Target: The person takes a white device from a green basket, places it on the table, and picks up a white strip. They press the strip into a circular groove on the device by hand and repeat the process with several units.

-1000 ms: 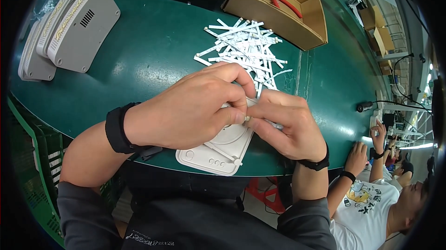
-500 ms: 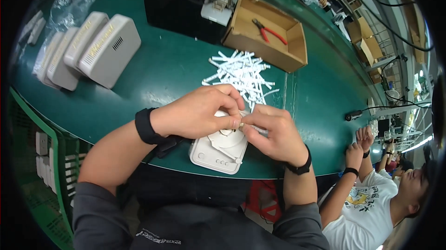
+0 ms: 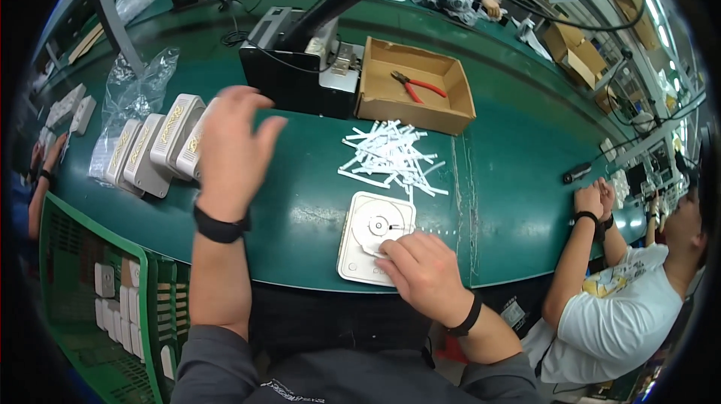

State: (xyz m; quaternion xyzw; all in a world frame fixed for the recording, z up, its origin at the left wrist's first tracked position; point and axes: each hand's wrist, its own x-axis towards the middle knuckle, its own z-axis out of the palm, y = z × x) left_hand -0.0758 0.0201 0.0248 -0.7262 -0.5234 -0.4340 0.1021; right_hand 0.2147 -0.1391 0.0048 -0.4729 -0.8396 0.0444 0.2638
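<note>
A white plastic housing (image 3: 359,254) with a round recess lies on the green table in front of me. My right hand (image 3: 432,275) rests over its lower right corner, fingers curled and closed at a small white piece (image 3: 372,245) on it. The fingers partly hide that piece, so its kind is unclear. My left hand (image 3: 236,150) is raised off to the left, holding nothing, with thumb and fingers apart. It partly covers the nearest of several upright white housings (image 3: 176,134). Beyond the flat housing lies a heap of short white strips (image 3: 390,155).
An open cardboard box (image 3: 417,115) holds red-handled pliers (image 3: 422,88). Left of it stands a black machine (image 3: 297,81). A clear plastic bag (image 3: 139,92) lies behind the upright housings. Below left is a green crate (image 3: 98,235) of white parts. A co-worker (image 3: 627,291) sits at right.
My left hand has left the housing and swung up and left, its fingers opening. My right hand has slid toward the housing's lower edge. The view has shifted.
</note>
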